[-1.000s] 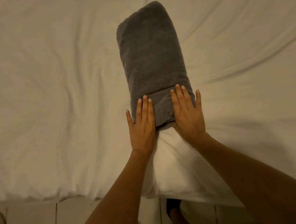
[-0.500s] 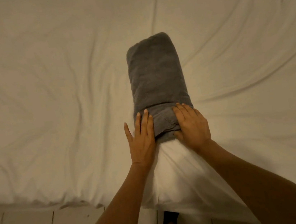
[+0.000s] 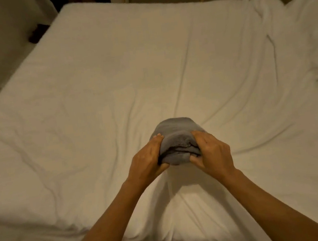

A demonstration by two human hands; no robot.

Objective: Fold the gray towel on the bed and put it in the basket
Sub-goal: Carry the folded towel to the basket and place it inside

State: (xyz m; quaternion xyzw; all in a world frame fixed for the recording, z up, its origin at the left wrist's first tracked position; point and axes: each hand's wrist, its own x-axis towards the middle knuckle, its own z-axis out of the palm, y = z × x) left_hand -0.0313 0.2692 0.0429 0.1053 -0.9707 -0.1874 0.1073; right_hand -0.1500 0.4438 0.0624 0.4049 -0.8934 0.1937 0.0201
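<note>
The gray towel [image 3: 176,138] sits rolled up on the white bed [image 3: 93,92], its long side pointing away, with the left hand [image 3: 146,162] and right hand [image 3: 212,153] squeezing its near end.

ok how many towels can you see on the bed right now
1. The gray towel, folded, lies on the white bed sheet near the bed's near edge, gripped by the left hand and the right hand at its sides. None other shows.
</note>
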